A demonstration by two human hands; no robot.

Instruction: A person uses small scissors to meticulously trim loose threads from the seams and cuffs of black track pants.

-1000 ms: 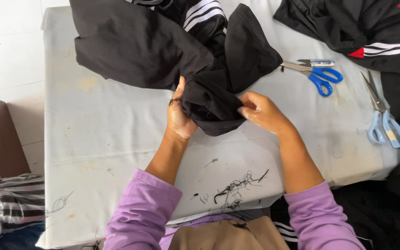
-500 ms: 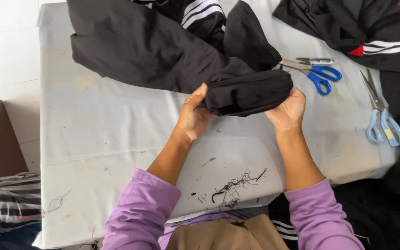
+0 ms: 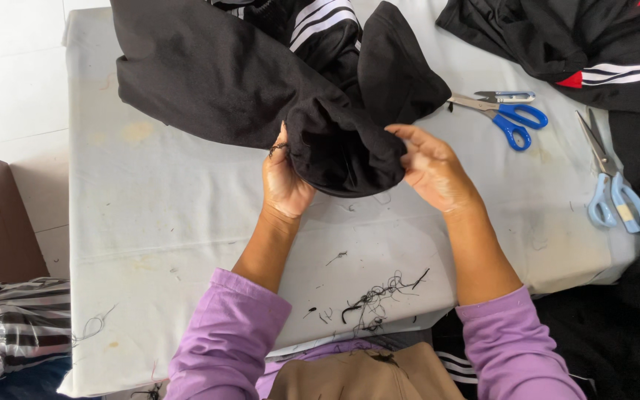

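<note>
Black garment (image 3: 261, 81) lies across the tabletop (image 3: 150, 215), long axis running 10 to 4 o'clock, its bunched end held between both hands. Left hand (image 3: 284, 181) pinches the fabric edge at 9 o'clock; right hand (image 3: 432, 169), fingers curled on the cloth, at 3 o'clock. Blue scissors (image 3: 509, 115) lie near, toward 2 o'clock.

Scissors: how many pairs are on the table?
2. Dark-blue-handled scissors lie right of the black garment; light-blue-handled scissors lie near the table's right edge. More may be hidden under the clothing.
</note>
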